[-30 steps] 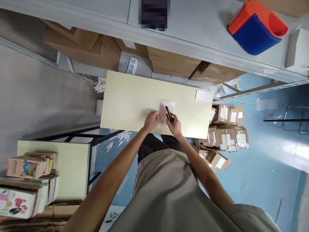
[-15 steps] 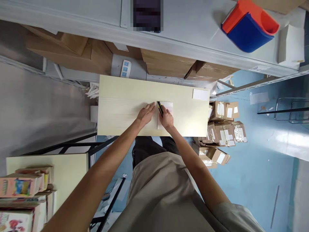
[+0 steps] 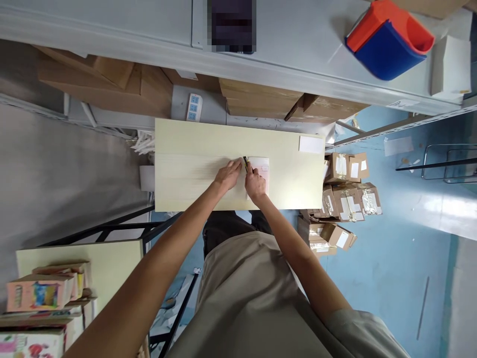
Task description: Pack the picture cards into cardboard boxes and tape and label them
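A small whitish-pink packet or booklet (image 3: 264,166) lies flat on the pale yellow tabletop (image 3: 179,149); my right hand partly covers it. That right hand (image 3: 256,185) is closed around a black-and-yellow utility knife (image 3: 245,162), whose tip points away from me at the packet's left edge. Just to the left, my left hand (image 3: 228,175) rests palm down with its fingers stretched toward the knife. Whether its fingertips touch the packet, I cannot tell.
A white paper slip (image 3: 311,144) lies at the table's far right. Behind are cardboard boxes (image 3: 261,99) and a power strip (image 3: 194,107) under a grey shelf (image 3: 149,30) bearing a red-and-blue holder (image 3: 389,47). Taped cartons (image 3: 346,204) stand right; a side table (image 3: 112,263) with colourful boxes is lower left.
My right hand with the utility knife has shifted slightly toward me and left over the packet, showing more of its right side. My left hand stays nearly in place; the view has shifted slightly.
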The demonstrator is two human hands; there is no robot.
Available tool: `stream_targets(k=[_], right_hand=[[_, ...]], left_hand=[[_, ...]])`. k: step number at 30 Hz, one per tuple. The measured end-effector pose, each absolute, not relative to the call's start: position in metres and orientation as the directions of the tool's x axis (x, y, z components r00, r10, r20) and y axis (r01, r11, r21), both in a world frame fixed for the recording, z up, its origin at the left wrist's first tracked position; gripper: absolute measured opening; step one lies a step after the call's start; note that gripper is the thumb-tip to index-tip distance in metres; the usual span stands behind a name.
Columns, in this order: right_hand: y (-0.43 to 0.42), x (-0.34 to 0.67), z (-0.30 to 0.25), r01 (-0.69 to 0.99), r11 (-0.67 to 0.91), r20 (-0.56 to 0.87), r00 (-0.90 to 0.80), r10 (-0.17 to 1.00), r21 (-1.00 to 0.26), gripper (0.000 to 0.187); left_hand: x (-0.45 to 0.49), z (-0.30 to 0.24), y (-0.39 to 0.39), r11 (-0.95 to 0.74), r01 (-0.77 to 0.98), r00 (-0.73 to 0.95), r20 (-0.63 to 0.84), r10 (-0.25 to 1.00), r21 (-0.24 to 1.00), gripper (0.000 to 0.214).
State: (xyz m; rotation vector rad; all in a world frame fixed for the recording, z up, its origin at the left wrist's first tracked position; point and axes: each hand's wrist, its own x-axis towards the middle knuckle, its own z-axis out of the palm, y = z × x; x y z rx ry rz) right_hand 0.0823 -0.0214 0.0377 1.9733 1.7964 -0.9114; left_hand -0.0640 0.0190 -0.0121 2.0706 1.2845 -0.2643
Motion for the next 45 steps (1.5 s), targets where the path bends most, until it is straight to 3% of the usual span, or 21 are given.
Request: stream_targets(k=[11, 20, 30, 35, 38, 45], right_hand=[[-0.040, 0.080, 0.054, 0.986, -0.110, -0.666, -0.004, 0.746, -0.129, 0.077], [-0.066, 0.091, 0.064, 0.993, -0.029, -0.721, -0.062, 0.690, -0.113, 0.075], [-0.100, 0.093, 0.088, 0.981, 0.078, -0.786, -0.189, 0.588, -0.177, 0.073], [-0.109, 0.097, 0.101, 0.964, 0.123, -0.846, -0.267, 0.462, -0.237, 0.052], [-0.108, 0.109, 0.110, 0.963, 0.123, -0.835, -0.271, 0.479, -0.242, 0.043], [-0.088, 0.157, 0.145, 0.960, -0.002, -0.781, -0.226, 0.583, -0.280, 0.055]], left_hand=[[-0.064, -0.014, 0.018, -0.250, 0.846, 0.485, -0.485, 0.728, 0.470, 0.073], [-0.061, -0.013, 0.015, -0.285, 0.856, 0.489, -0.495, 0.718, 0.432, 0.083], [-0.054, -0.013, 0.013, -0.279, 0.866, 0.473, -0.497, 0.728, 0.415, 0.087], [-0.051, -0.015, 0.012, -0.284, 0.887, 0.447, -0.526, 0.724, 0.364, 0.087], [-0.048, -0.018, 0.012, -0.263, 0.895, 0.430, -0.538, 0.725, 0.361, 0.086], [-0.045, -0.012, 0.011, -0.253, 0.914, 0.399, -0.587, 0.704, 0.318, 0.083]])
